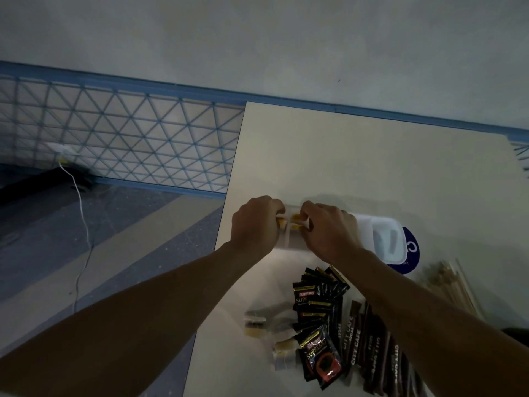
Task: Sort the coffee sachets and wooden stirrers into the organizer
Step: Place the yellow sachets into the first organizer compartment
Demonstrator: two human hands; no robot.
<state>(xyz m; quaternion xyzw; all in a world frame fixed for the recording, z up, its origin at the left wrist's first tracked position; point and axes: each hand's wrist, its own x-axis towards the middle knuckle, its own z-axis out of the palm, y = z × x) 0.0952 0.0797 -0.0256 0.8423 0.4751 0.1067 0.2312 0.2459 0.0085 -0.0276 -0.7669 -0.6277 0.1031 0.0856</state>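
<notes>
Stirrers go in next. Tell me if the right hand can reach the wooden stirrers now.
Probably yes, once freed: the right hand pinches a yellow-white sachet at the organizer, and the wooden stirrers lie uncovered right of it.

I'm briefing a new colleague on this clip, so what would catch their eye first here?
The left hand and right hand meet over the left end of the white organizer, pinching small yellow-and-white sachets. Nearer the camera, black Kopiko sachets fan out beside brown City Cafe sugar sticks, with wooden stirrers at the right edge of the table.
</notes>
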